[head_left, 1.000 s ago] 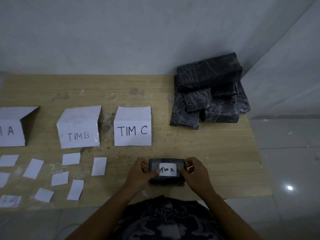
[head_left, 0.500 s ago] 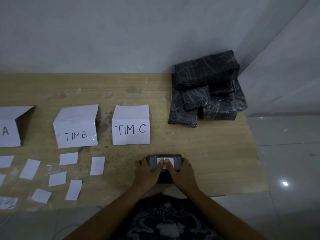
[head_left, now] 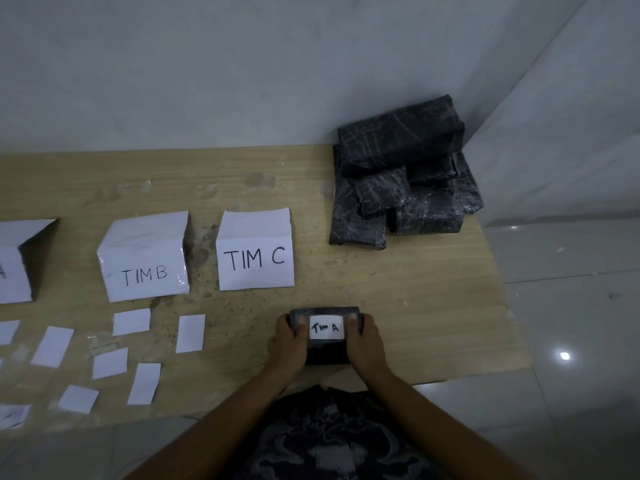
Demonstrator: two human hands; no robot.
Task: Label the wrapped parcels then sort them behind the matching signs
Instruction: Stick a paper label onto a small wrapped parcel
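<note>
A small black wrapped parcel (head_left: pixel 325 351) lies near the table's front edge with a white label (head_left: pixel 326 327) reading "Tim A" on its top. My left hand (head_left: pixel 288 344) grips its left side and my right hand (head_left: pixel 366 342) grips its right side, thumbs on top beside the label. Folded paper signs stand further back: "TIM C" (head_left: pixel 255 252), "TIM B" (head_left: pixel 145 258), and a sign ending in "A" (head_left: pixel 15 261) cut off at the left edge. A pile of black wrapped parcels (head_left: pixel 401 174) sits at the table's back right corner.
Several blank white paper slips (head_left: pixel 131 322) lie scattered on the wooden table (head_left: pixel 415 299) at front left. One slip with writing (head_left: pixel 12 415) lies at the far left front. A wall runs behind the table; tiled floor (head_left: pixel 571 323) lies to the right.
My thumbs, pressed together on the label's middle half a second ago, have slid apart to its two ends, uncovering the writing. The parcel stays in place.
</note>
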